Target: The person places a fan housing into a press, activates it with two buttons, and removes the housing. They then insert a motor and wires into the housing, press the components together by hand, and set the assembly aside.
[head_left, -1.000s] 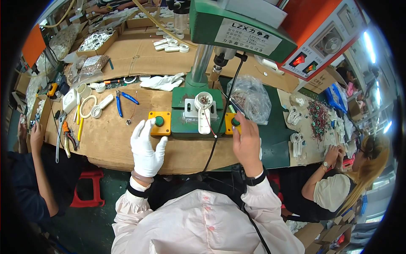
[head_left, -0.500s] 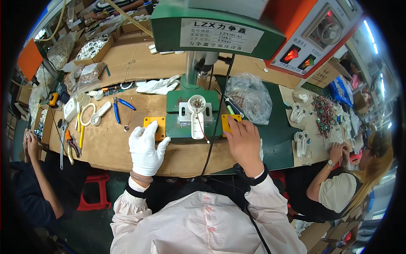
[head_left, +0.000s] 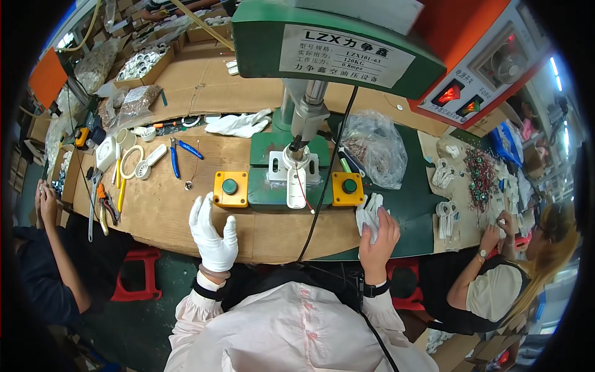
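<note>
Both hands have left the yellow button boxes [head_left: 230,189]: gloved left hand [head_left: 214,239] open, empty; right hand [head_left: 378,232] fingers closed on a white part [head_left: 370,209].

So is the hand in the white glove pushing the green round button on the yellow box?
No, the white-gloved left hand is open, near the table's edge, apart from the green round button on the yellow box.

A cardboard-covered workbench [head_left: 186,99] stands above a dark green floor [head_left: 145,310]; a red stool [head_left: 137,273] sits beneath the workbench's near edge.
</note>
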### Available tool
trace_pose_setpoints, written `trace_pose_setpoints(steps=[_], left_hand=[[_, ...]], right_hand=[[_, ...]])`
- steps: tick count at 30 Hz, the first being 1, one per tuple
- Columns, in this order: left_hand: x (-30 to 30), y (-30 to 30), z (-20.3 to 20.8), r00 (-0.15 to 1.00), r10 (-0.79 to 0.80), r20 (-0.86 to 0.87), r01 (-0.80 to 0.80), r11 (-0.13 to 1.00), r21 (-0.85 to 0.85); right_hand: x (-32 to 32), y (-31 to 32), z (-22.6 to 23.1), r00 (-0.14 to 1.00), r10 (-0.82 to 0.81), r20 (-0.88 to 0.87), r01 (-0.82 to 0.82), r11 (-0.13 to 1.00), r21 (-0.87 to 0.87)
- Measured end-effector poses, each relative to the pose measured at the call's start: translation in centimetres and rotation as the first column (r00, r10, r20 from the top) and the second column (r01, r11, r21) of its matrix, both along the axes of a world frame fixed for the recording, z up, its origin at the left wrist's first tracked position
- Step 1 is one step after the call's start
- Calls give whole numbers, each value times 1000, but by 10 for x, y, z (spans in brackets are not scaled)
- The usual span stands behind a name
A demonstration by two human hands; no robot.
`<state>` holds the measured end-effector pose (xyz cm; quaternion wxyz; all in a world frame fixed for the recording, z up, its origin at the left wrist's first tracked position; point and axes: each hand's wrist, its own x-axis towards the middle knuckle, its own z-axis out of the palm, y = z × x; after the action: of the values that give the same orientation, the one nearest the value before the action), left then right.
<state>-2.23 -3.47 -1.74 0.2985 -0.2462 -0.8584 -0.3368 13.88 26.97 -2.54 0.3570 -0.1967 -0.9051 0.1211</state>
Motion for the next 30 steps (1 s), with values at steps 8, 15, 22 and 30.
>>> trace_pose_setpoints(steps=[8,15,22,30], left_hand=[[23,37,34,770,-475,427,209,819,535],[3,79,36,-113,-974,194,-164,211,964],[4,93,38,-211,-977,21,-302,86,950],[2,99,45,-160,-976,149,-242,185,952]], right_hand=[[2,1,-2,999,36,16,-37,999,40],[3,2,-3,999,51,-14,-50,998,46],[5,2,-3,998,56,-7,-55,997,61],[4,3,-2,996,85,-23,-84,994,66]])
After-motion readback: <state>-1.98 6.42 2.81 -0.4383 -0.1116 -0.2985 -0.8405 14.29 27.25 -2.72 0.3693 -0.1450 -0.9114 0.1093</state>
